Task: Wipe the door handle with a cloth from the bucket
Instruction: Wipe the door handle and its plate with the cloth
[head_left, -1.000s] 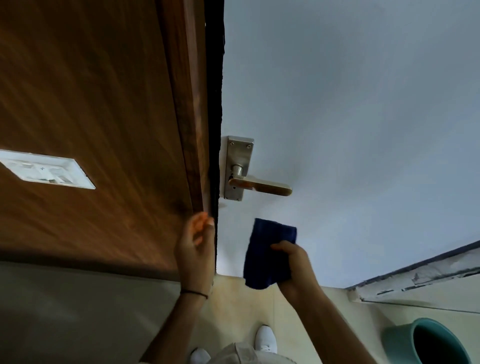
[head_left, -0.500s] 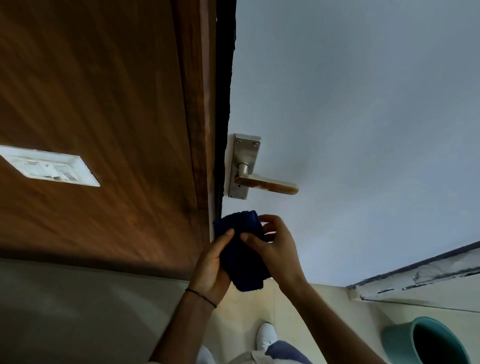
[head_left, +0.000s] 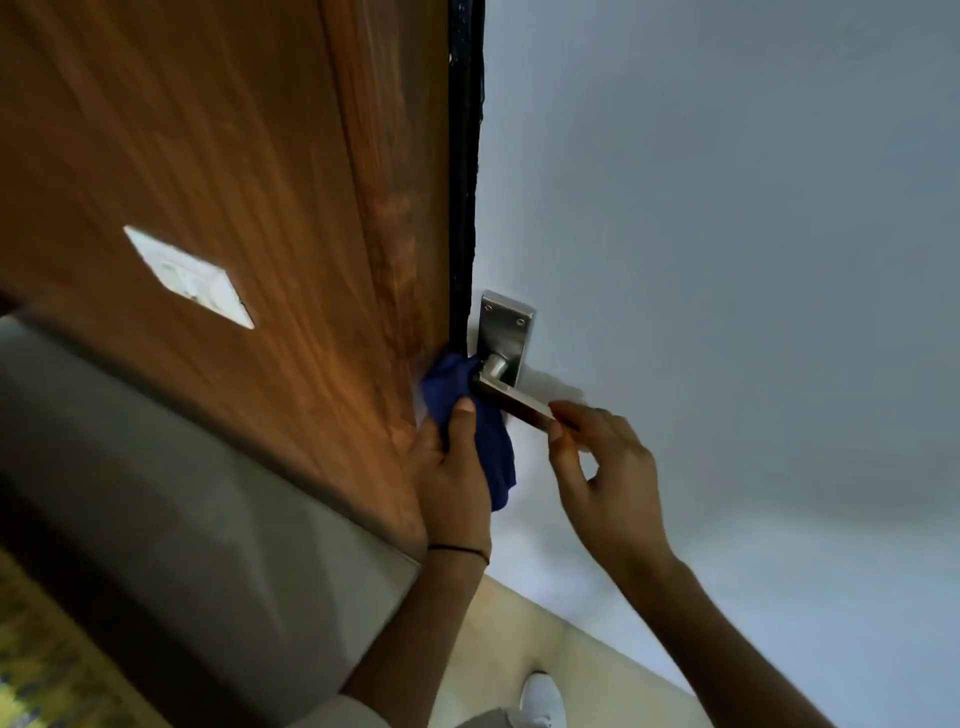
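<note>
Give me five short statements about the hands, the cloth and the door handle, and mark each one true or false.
1. The left hand holds the dark blue cloth. True.
2. The cloth is pressed near the pivot end of the silver metal lever handle. True.
3. The right hand holds a second cloth. False: it holds none; its fingers pinch the lever's free end.
4. The handle is mounted on the brown wooden panel. False: its backplate sits on the pale grey door.
5. The left wrist is bare. False: it wears a thin dark band.
</note>
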